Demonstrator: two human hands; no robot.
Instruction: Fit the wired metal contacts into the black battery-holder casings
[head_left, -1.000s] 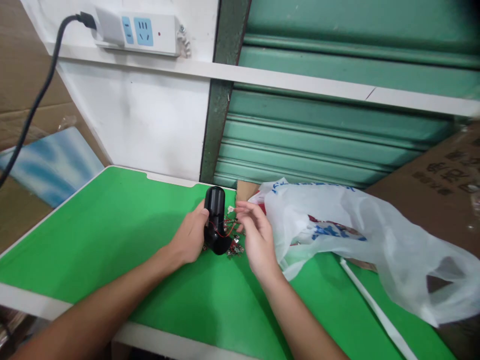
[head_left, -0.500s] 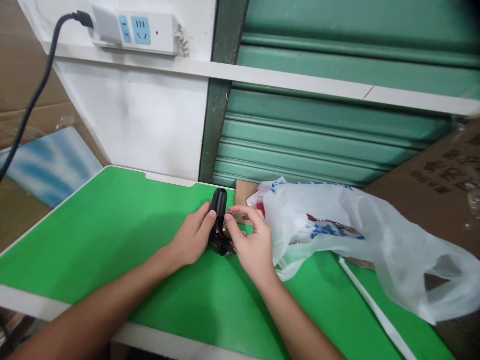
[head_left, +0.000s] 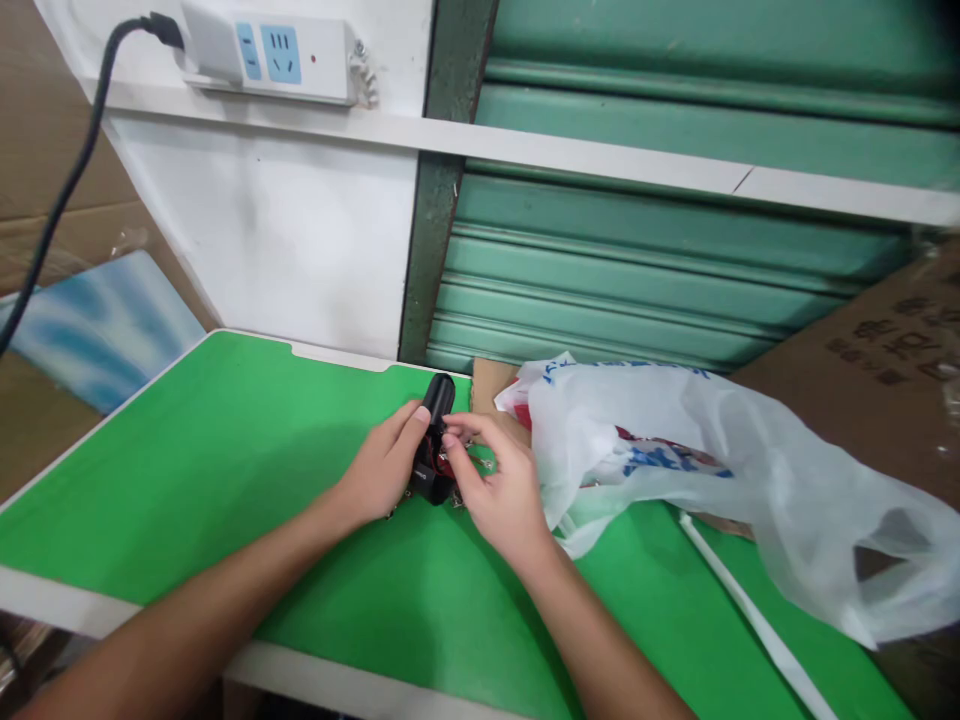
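My left hand [head_left: 386, 455] is wrapped around a black plastic device [head_left: 439, 395], its thumb pressed on the side. The device has a rounded long upper part and a boxy lower part with small pale lettering. Thin red wires show at its open right side. My right hand [head_left: 499, 470] is at that side, with thumb and index finger pinched by the wires. Whatever sits between those fingertips is too small to make out. Small shiny metal pieces [head_left: 456, 500] show around the device's lower end, partly hidden by it and my hands.
The green table mat [head_left: 225, 460] lies under my arms. To the right is a crumpled white plastic bag [head_left: 675, 440] over cardboard [head_left: 491, 380], with a white strip [head_left: 750, 610] in front. A power strip [head_left: 300, 65] with a black cable [head_left: 82, 150] is on the wall.
The black device has turned in my left hand, so its lower box and lettering now show. My right fingertips have moved slightly left and down against it.
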